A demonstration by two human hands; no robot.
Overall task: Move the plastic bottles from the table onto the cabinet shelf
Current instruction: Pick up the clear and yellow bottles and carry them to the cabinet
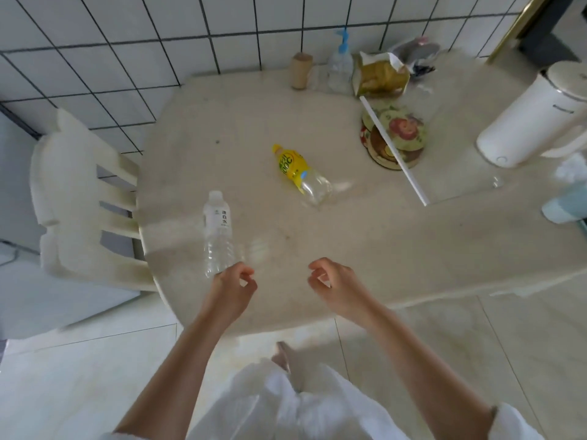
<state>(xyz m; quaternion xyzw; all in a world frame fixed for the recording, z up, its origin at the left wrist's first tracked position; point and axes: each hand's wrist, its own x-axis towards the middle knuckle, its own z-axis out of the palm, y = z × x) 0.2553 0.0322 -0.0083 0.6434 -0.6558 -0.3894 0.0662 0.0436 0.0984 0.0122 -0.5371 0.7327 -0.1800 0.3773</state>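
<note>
Left to right on the cream marble-look table: clear white-capped plastic water bottle lying flat just beyond the loosely curled, empty left hand; yellow-labelled clear plastic bottle lying mid-table; right hand likewise relaxed and empty, apparently poised to reach.

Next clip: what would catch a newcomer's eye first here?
Two plastic bottles lie on the table: a yellow-labelled bottle mid-table and a clear bottle near the left edge. Both hands hover over the near edge, empty, fingers loosely curled; the left hand is by the clear bottle's base, the right hand apart.
</note>
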